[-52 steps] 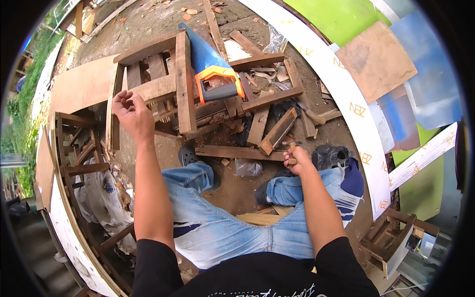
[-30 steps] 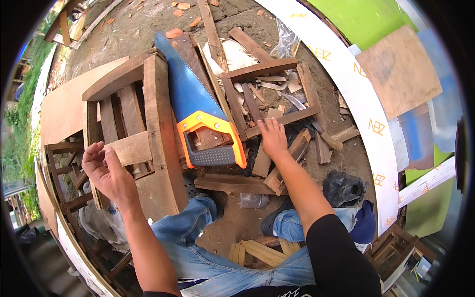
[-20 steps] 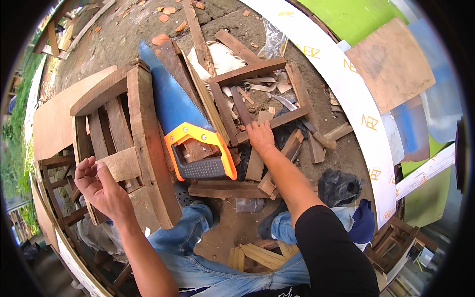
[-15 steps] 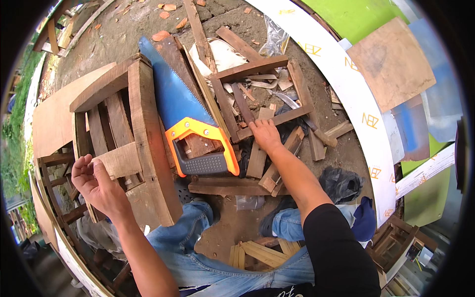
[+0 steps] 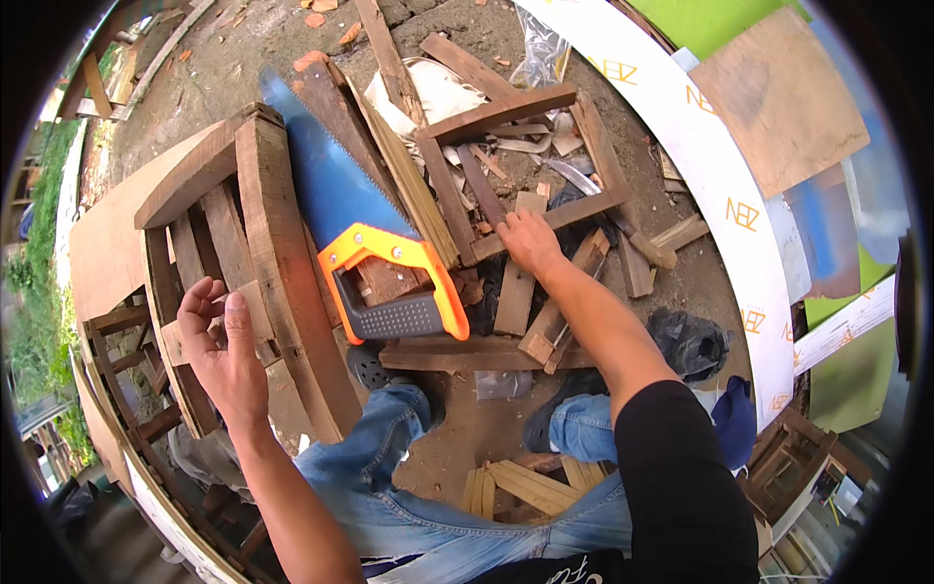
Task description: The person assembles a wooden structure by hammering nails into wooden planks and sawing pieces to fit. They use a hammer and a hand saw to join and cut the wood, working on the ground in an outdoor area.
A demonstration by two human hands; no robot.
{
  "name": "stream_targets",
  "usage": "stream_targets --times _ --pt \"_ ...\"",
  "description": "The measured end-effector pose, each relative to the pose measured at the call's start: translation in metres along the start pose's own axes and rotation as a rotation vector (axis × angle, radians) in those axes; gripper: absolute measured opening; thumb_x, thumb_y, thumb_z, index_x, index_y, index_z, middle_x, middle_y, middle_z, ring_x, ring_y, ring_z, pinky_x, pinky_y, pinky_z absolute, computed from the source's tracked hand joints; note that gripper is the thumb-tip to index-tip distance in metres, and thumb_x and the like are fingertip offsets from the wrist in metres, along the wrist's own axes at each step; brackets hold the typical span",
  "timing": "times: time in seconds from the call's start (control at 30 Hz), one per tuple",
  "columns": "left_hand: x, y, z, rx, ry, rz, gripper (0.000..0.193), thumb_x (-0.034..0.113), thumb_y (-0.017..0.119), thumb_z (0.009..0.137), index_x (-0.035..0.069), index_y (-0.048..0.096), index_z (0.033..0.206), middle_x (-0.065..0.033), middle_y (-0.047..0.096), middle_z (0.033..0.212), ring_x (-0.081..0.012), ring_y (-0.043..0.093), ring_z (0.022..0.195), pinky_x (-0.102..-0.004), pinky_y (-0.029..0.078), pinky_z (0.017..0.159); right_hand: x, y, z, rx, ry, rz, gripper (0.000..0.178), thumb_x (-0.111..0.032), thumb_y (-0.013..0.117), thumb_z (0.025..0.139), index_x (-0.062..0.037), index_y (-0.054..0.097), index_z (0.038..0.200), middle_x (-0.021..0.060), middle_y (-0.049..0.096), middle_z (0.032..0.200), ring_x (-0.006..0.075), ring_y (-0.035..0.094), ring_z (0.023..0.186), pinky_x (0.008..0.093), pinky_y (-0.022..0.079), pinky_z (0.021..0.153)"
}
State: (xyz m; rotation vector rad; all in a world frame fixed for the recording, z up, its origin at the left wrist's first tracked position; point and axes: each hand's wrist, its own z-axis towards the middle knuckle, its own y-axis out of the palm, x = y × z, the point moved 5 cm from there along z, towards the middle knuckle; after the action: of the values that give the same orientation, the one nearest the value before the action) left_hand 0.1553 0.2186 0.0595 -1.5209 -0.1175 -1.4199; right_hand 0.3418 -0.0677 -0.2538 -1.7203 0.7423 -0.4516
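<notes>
My left hand (image 5: 226,346) is raised over the slatted wooden frame (image 5: 282,273) at left, fingers curled loosely apart and holding nothing. My right hand (image 5: 530,241) reaches forward to the smaller rectangular wooden frame (image 5: 579,209) on the ground. Its fingers close over the near end of a dark wooden strip (image 5: 480,182), where the strip meets the frame's near rail. The fingertips are partly hidden, so whether they also grip the rail is unclear. Between my hands rests a handsaw (image 5: 341,185) with a blue blade and an orange-and-black handle, on wood pieces.
Loose boards (image 5: 513,297) and offcuts lie around the small frame, beside a black plastic bag (image 5: 689,343). A thick wooden beam (image 5: 457,356) lies across in front of my feet. A long white panel (image 5: 720,165) curves along the right. Yellowish wood pieces (image 5: 530,487) lie between my legs.
My left hand has risen slightly and turned, its fingers now pointing more upward. The right hand stays at the strip and frame rail; the whole view has shifted a little.
</notes>
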Motion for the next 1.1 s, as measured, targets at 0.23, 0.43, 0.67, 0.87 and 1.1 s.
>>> stream_targets --times 0.23,0.43,0.67,0.87,1.1 --pt "-0.001 0.006 0.002 -0.011 0.052 0.102 0.032 0.022 0.066 0.098 0.004 0.058 0.123 -0.0027 0.060 0.115 -0.0114 0.051 0.099 -0.0268 0.042 0.082 0.054 -0.053 0.006 -0.112 -0.116 -0.044 0.028 -0.010 0.063 0.083 -0.0134 0.070 0.111 0.0062 0.061 0.113 0.0263 0.055 0.113 0.0401 0.046 0.095" --pt "-0.002 0.004 0.003 0.017 0.038 0.141 0.031 0.021 0.066 0.098 0.004 0.059 0.123 -0.0023 0.060 0.111 -0.0113 0.052 0.099 -0.0265 0.043 0.080 0.085 -0.073 -0.022 -0.017 -0.178 0.125 0.034 -0.008 0.067 0.078 -0.0124 0.068 0.112 0.0095 0.061 0.110 0.0301 0.055 0.110 0.0418 0.045 0.095" --pt "-0.002 0.015 0.008 0.026 0.021 0.070 0.031 0.021 0.065 0.099 0.004 0.058 0.124 -0.0053 0.061 0.113 -0.0132 0.054 0.102 -0.0278 0.045 0.086 0.060 -0.024 -0.042 0.048 0.044 0.150 0.036 -0.004 0.061 0.080 -0.0142 0.068 0.113 0.0083 0.063 0.110 0.0282 0.056 0.113 0.0417 0.043 0.098" --pt "-0.007 0.013 0.011 0.042 -0.004 0.105 0.033 0.022 0.064 0.099 0.004 0.057 0.126 -0.0064 0.061 0.118 -0.0129 0.055 0.103 -0.0288 0.045 0.086 0.135 0.018 -0.109 0.478 0.608 0.351 0.041 -0.003 0.061 0.081 -0.0087 0.059 0.122 0.0125 0.062 0.114 0.0345 0.056 0.114 0.0427 0.046 0.099" --pt "-0.008 0.015 0.010 0.059 -0.004 0.149 0.034 0.022 0.063 0.099 0.003 0.057 0.127 -0.0064 0.062 0.117 -0.0133 0.056 0.104 -0.0291 0.046 0.088 0.205 0.064 -0.188 -0.226 0.856 0.059 0.038 -0.011 0.056 0.092 -0.0102 0.057 0.130 0.0101 0.059 0.135 0.0301 0.046 0.135 0.0525 0.035 0.111"
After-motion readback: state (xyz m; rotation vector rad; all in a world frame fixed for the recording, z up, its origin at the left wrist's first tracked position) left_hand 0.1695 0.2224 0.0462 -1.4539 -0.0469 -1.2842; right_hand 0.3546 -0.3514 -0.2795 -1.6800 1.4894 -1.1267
